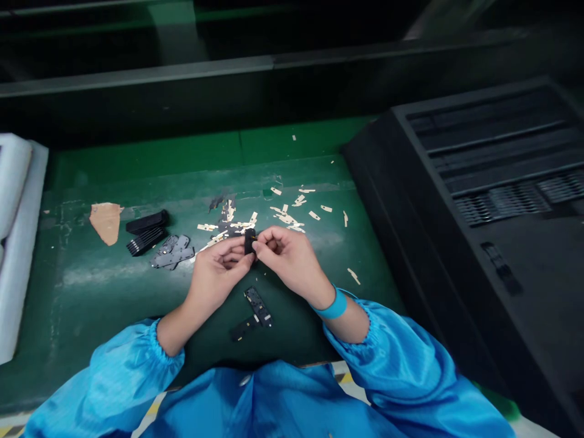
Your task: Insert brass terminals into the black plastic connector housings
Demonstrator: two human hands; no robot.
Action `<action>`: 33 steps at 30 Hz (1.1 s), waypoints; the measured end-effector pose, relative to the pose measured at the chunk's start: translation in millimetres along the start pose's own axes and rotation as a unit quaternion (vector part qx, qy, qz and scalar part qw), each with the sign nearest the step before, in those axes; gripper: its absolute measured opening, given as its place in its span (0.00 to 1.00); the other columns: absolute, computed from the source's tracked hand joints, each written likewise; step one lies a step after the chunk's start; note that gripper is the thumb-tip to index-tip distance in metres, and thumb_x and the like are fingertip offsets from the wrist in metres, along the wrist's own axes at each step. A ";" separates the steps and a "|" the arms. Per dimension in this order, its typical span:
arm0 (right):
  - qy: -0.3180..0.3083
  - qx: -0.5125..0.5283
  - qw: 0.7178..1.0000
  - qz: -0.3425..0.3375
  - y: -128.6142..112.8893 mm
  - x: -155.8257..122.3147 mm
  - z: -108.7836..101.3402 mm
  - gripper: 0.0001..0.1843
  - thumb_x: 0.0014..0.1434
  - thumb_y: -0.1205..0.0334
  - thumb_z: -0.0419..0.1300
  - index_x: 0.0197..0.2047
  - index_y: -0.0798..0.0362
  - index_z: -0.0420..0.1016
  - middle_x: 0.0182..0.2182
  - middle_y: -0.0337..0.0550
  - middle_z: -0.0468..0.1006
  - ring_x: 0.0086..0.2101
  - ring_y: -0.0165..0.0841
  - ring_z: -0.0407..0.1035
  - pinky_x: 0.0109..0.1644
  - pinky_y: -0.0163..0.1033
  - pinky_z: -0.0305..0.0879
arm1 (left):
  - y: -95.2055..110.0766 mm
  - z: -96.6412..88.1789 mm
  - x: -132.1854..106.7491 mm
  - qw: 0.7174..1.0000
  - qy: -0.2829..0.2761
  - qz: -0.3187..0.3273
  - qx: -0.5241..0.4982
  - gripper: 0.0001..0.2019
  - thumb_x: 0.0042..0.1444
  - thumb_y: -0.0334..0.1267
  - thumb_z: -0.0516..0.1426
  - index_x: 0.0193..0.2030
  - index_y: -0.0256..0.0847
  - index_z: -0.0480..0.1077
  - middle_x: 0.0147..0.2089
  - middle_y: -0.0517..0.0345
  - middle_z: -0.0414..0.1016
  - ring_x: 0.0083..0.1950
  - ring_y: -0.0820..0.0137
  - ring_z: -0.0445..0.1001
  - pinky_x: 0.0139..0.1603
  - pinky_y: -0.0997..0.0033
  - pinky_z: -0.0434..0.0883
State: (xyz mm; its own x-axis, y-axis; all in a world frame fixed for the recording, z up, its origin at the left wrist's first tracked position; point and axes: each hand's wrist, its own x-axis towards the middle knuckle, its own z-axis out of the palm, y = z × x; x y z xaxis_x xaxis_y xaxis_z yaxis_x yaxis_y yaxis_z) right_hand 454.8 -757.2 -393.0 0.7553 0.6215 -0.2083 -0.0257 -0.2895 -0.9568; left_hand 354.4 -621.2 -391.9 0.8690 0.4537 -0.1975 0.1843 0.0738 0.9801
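Observation:
Both hands meet over the green table (pixel 91 292) and pinch one small black plastic part (pixel 249 241) between their fingertips. My left hand (pixel 219 271) grips it from the left, fingers curled. My right hand (pixel 285 255) grips it from the right; a blue wrist strap (pixel 333 307) sits on that wrist. Under my hands lie two more black parts (pixel 255 310) flat on the table. Beyond my fingers are several scattered small tan paper strips (pixel 285 216).
Left of my hands lie stacked black parts (pixel 146 231) and a pile of flat grey pieces (pixel 173 252), with a tan paper scrap (pixel 106 220) further left. White foam (pixel 16 243) stands at the left edge. A large black tray stack (pixel 493 201) fills the right.

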 end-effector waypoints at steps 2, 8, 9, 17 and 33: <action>0.001 -0.003 1.000 -0.003 -1.2 -0.8 0.4 0.08 0.58 0.57 0.61 0.29 0.51 0.71 0.20 0.31 0.67 0.21 0.26 0.59 0.25 0.34 0.55 | -2.6 -0.2 -0.8 1.000 0.012 0.005 0.001 0.13 0.50 0.35 0.69 0.44 0.38 0.82 0.34 0.56 0.84 0.33 0.72 0.82 0.36 0.76 0.80; 0.006 -0.016 1.000 -0.011 -4.8 -3.7 1.3 0.08 0.57 0.58 0.60 0.29 0.51 0.71 0.19 0.31 0.67 0.21 0.26 0.59 0.25 0.34 0.55 | -4.0 3.3 -3.2 0.999 0.040 0.015 0.017 0.11 0.52 0.35 0.68 0.43 0.38 0.81 0.35 0.56 0.85 0.33 0.71 0.83 0.37 0.76 0.80; 0.009 -0.020 1.000 -0.012 -5.3 -4.1 1.5 0.08 0.57 0.58 0.60 0.29 0.51 0.71 0.19 0.31 0.66 0.21 0.26 0.59 0.25 0.34 0.55 | -3.0 4.4 -3.7 0.999 0.040 0.025 0.023 0.10 0.52 0.34 0.67 0.42 0.38 0.81 0.34 0.56 0.85 0.33 0.71 0.83 0.36 0.76 0.79; 0.011 -0.010 1.000 -0.014 -6.7 -5.0 2.9 0.07 0.55 0.59 0.60 0.28 0.51 0.69 0.19 0.30 0.66 0.21 0.25 0.59 0.25 0.34 0.54 | 0.5 7.0 -6.4 0.996 0.038 0.056 0.050 0.07 0.54 0.33 0.65 0.41 0.39 0.81 0.33 0.58 0.84 0.32 0.72 0.82 0.34 0.79 0.78; 0.002 -0.047 0.997 -0.056 -14.2 -9.5 -1.8 0.11 0.66 0.53 0.58 0.42 0.51 0.76 0.31 0.40 0.81 0.27 0.29 0.72 0.31 0.36 0.67 | 1.7 -0.8 0.1 0.998 0.009 -0.038 -0.055 0.11 0.56 0.42 0.67 0.41 0.40 0.73 0.28 0.64 0.75 0.28 0.76 0.74 0.32 0.78 0.73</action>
State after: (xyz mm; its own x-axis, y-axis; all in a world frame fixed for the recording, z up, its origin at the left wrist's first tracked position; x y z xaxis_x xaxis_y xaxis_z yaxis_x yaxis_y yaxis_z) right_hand 449.2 -760.4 -377.1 0.7531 0.6501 -0.1007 0.1194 -0.2855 -0.9509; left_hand 354.4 -620.4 -390.3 0.8462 0.4584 -0.2718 0.1967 0.2054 0.9587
